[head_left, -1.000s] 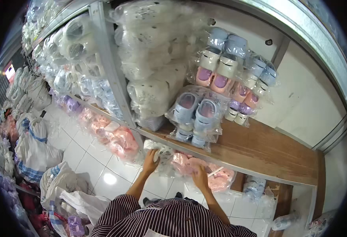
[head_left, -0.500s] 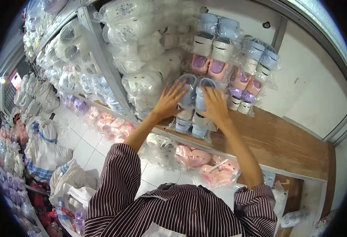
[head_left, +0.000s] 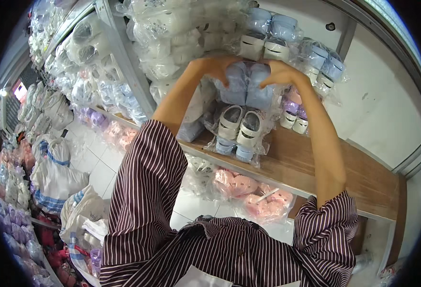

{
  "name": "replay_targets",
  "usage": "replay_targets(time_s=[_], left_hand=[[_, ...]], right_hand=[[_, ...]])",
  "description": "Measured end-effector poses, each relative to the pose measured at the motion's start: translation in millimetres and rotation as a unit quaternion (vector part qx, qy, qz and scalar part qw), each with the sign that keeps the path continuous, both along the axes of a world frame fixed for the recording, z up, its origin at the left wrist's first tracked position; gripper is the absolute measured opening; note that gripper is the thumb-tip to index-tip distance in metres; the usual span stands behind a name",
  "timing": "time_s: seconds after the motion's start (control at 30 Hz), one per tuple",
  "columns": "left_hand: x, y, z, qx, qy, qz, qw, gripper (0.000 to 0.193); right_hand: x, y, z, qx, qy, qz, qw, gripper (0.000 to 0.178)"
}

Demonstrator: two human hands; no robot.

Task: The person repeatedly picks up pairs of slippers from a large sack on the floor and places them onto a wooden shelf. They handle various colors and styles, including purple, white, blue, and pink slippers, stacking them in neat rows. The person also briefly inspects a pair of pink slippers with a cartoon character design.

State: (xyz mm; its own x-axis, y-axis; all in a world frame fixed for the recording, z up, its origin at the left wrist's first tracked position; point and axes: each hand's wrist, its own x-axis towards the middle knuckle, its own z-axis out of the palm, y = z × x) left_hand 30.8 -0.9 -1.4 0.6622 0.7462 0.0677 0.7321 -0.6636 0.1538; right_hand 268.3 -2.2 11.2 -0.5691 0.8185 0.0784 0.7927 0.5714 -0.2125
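A pair of light blue clogs point(head_left: 259, 88) in clear plastic is tilted up, soles partly facing me. My left hand point(head_left: 215, 69) grips its left side and my right hand point(head_left: 281, 74) its right side, fingers curled over the far edge and partly hidden. Just below them, a bagged pair of white clogs point(head_left: 240, 126) sits on another blue pair point(head_left: 234, 149) at the shelf's front edge. Behind my hands, bagged white clogs with a dark strap point(head_left: 264, 48) lie on the stack, blue ones point(head_left: 271, 24) beyond them.
Bagged white clogs point(head_left: 172, 36) are piled high on the left beside a metal upright point(head_left: 124, 62). A shorter stack of small clogs point(head_left: 323, 62) stands to the right on the wooden shelf point(head_left: 311, 158). Pink bagged clogs point(head_left: 253, 189) lie below; white sacks point(head_left: 55, 177) are on the tiled floor.
The blue pair has come off the front stack, moved away from me and tipped up, baring the white pair beneath. My hands now clasp it from both sides.
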Motion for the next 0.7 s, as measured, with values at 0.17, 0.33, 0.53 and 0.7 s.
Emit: replay_targets(time_s=[0.17,0.33,0.53,0.7], left_hand=[[-6,-1,32,-0.051,0.039,0.034,0.997,0.106],[-16,-13,50,-0.060,0.042,0.041,0.996,0.105],[-28,-76,62,-0.039,0.026,-0.004,0.999,0.100],[-92,-191,60,-0.019,0.020,0.081,0.996,0.096]], right_hand=[[-5,-5,22,-0.029,0.011,0.005,1.000,0.087],[-11,-13,42,-0.013,-0.006,0.048,0.999,0.083],[-17,-64,66,-0.048,0.004,0.100,0.994,0.077],[-80,-113,55,0.007,0.025,0.262,0.965,0.077]])
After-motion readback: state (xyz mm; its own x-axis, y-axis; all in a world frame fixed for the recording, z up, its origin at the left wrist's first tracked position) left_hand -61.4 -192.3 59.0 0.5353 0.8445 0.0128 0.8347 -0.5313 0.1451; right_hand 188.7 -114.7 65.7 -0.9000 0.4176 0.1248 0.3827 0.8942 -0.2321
